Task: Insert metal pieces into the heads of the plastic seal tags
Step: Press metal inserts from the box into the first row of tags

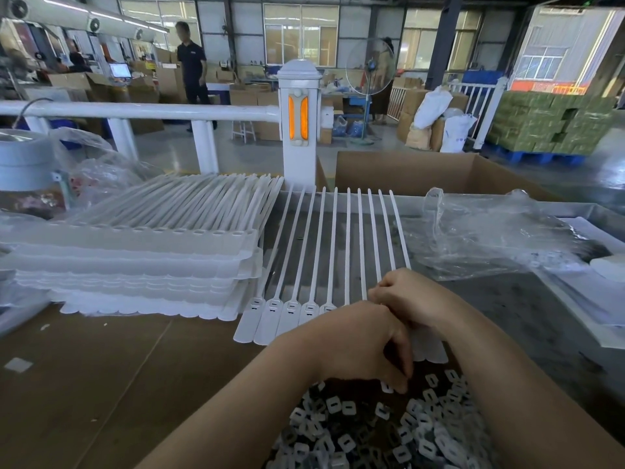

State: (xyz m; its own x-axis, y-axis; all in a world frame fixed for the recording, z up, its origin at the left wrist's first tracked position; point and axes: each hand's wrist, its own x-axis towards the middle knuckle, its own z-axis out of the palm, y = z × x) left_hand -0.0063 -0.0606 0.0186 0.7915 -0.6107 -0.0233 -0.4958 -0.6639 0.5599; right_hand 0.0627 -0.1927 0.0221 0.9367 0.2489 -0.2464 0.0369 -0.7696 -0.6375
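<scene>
1. Here is the row of white plastic seal tags (306, 265), joined side by side, heads near the person and thin tails fanning away towards the cardboard box (422, 170).
2. The left hand (367, 340) lies across the middle of the row, fingers curled down and bunched together at the near edge of the tags, just over the pile of metal pieces (382, 431). Whether the fingertips pinch a piece I cannot tell.
3. The right hand (411, 296) sits just behind the left one, on the heads at the right end of the row, fingers curled tightly inward. What they hold, if anything, is hidden.
4. The five heads (291, 308) to the left of the hands are in plain view, each with a small slot.
5. The metal pieces, small flat squares with a slot, lie heaped at the near edge between the forearms.
6. To the left, a tall stack of tag sheets (145, 252) rests on the brown tabletop (101, 367), touching the working row.
7. A crumpled clear plastic bag (480, 231) lies to the right of the tails.
8. Behind stands a white railing post (299, 130) with orange reflectors.
</scene>
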